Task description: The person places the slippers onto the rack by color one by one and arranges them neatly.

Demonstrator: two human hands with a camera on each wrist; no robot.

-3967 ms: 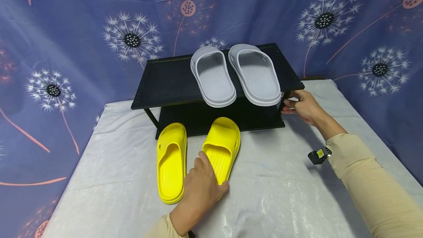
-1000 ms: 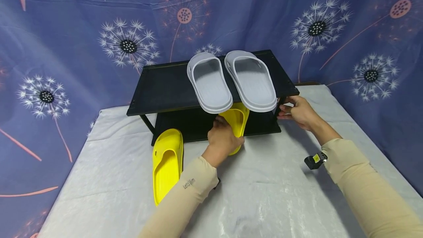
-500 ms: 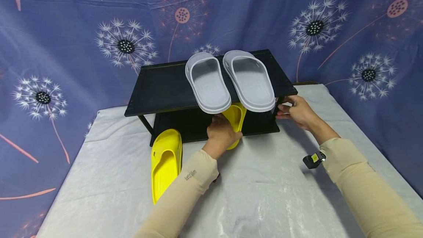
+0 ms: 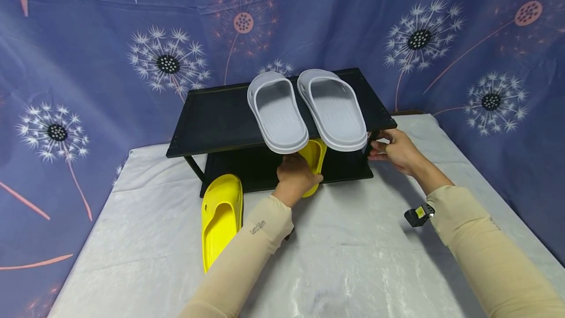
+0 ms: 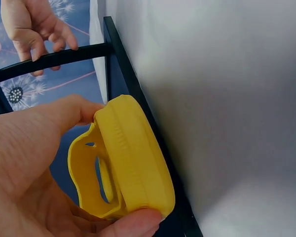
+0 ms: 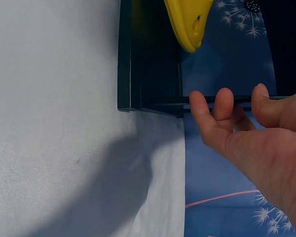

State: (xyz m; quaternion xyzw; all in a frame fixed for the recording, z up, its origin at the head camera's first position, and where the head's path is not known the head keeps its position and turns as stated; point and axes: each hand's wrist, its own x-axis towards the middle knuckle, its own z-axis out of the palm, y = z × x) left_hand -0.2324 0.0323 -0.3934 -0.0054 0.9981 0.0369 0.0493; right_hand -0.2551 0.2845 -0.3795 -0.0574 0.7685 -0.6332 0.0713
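My left hand (image 4: pixel 295 176) grips a yellow slipper (image 4: pixel 315 153) by its heel end. Its toe reaches in between the two tiers of a black shoe rack (image 4: pixel 216 119), under the grey slippers. In the left wrist view, thumb and fingers close on both sides of the yellow heel (image 5: pixel 135 153). At the rack's right end, my right hand (image 4: pixel 402 153) holds the side post (image 6: pixel 170 100) between thumb and fingertips. The other yellow slipper (image 4: pixel 220 225) lies in front of the rack, partly covered by my left sleeve.
Two grey slippers, a left one (image 4: pixel 282 121) and a right one (image 4: pixel 341 117), sit on the top tier, heels overhanging its front edge. The rack stands on a table with a pale cloth (image 4: pixel 353 259). A blue dandelion-print curtain (image 4: pixel 309 9) hangs close behind.
The left hand has taken the right-hand yellow slipper from the cloth forward into the lower tier, with only slight movement in the last half second. My right hand has stayed on the post.
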